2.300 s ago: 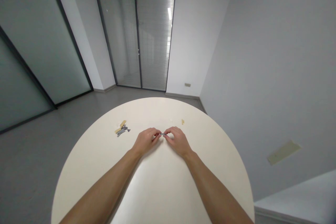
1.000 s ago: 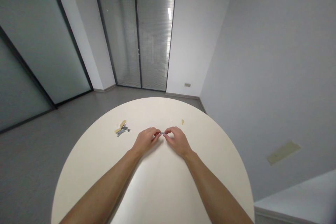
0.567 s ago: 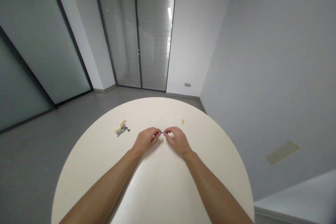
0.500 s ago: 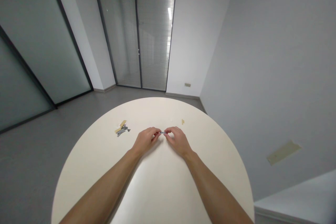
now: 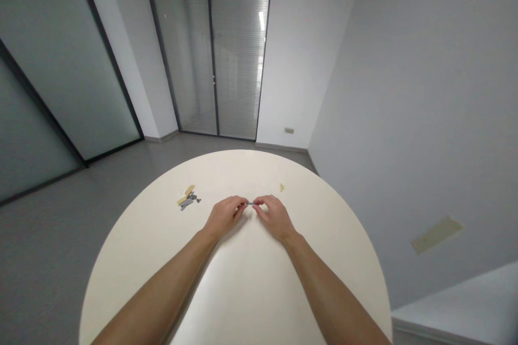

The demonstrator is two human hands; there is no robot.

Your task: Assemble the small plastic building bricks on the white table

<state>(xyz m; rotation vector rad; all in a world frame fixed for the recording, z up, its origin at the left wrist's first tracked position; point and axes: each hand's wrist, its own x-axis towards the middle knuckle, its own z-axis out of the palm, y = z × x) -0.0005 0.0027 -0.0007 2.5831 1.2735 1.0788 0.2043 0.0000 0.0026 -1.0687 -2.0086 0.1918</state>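
Both my hands meet over the middle of a round cream table [image 5: 243,291]. My left hand [image 5: 223,217] and my right hand [image 5: 274,217] each pinch one end of a small grey piece [image 5: 250,204] held between their fingertips, just above the tabletop. All fingers are curled in; the piece is mostly hidden by them. A small pile of grey and tan pieces [image 5: 187,199] lies on the table to the left of my left hand. One tiny tan piece [image 5: 281,187] lies beyond my right hand.
The table stands in a bare room with a grey floor. Glass sliding doors with blinds [image 5: 214,62] are straight ahead, frosted glass panels [image 5: 48,75] on the left, a plain wall on the right. A white ledge [image 5: 465,302] shows at the lower right.
Almost nothing differs. Both hands stay pinched on the small grey piece at the same spot, with only slight finger shifts.
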